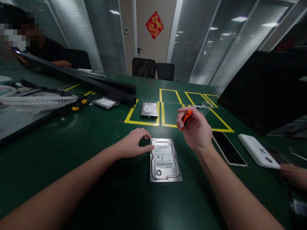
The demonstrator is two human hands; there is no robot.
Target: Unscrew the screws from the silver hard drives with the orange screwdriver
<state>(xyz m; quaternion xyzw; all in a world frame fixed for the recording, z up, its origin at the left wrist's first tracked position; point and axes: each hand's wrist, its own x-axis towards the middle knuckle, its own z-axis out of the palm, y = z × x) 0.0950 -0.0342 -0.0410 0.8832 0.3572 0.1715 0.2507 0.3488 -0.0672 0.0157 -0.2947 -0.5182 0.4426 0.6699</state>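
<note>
A silver hard drive [165, 160] lies label-up on the green table in front of me. My left hand [134, 143] rests beside its upper left corner, fingers spread and fingertips touching the drive's edge. My right hand [195, 129] hovers above the drive's upper right corner, closed around an orange-handled screwdriver [186, 117] whose thin shaft points down toward that corner. A second hard drive [149, 109] sits farther back inside a yellow-taped square.
A phone [229, 148] and a white flat device [257, 150] lie to the right. A third drive [105, 102], a yellow-handled tool [79, 105] and a long black rail [96, 84] are at the left. Tiny screws [118, 136] lie near my left hand. Another person sits at far left.
</note>
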